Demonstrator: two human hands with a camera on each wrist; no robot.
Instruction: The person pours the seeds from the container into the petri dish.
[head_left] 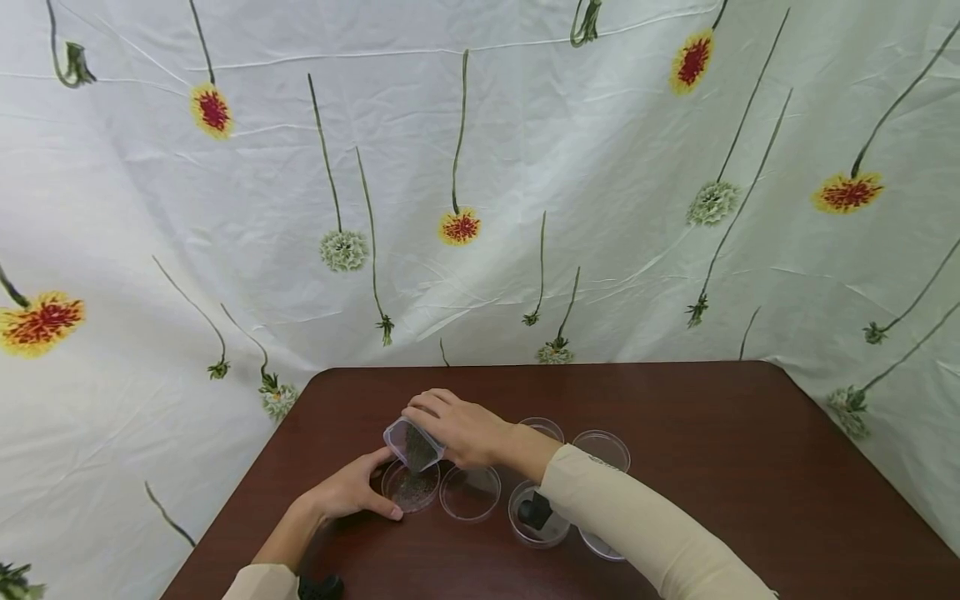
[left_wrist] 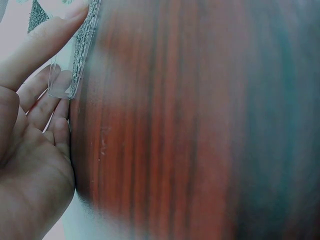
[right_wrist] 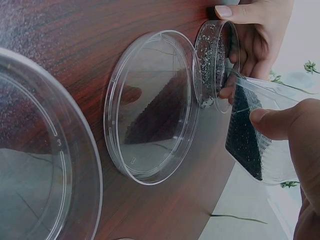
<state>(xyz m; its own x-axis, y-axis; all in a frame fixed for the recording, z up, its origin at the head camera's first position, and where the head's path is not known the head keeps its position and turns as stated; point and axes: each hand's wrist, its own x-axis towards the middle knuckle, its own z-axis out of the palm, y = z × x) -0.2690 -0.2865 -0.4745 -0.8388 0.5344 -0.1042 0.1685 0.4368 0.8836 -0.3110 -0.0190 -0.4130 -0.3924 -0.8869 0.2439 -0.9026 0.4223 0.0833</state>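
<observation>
My right hand (head_left: 457,429) grips a clear plastic container (right_wrist: 265,130) and holds it tilted over a round petri dish (head_left: 411,497). Dark grains (right_wrist: 245,135) lie against the container's lower side, and the thumb presses on its wall. Small pale and dark grains (right_wrist: 207,50) are scattered in that dish. From the left, my left hand (head_left: 352,492) holds the same dish by its rim, thumb at the near side and fingers at the far side. In the left wrist view, the dish wall (left_wrist: 62,87) shows between thumb and fingers.
Just right of the grained dish stands another clear petri dish (head_left: 470,496). Several more lie farther right, one (head_left: 602,446) behind my right forearm and one (head_left: 536,537) partly beneath a black object (head_left: 535,510). A flower-print cloth (head_left: 480,167) hangs behind the dark wooden table (head_left: 697,417).
</observation>
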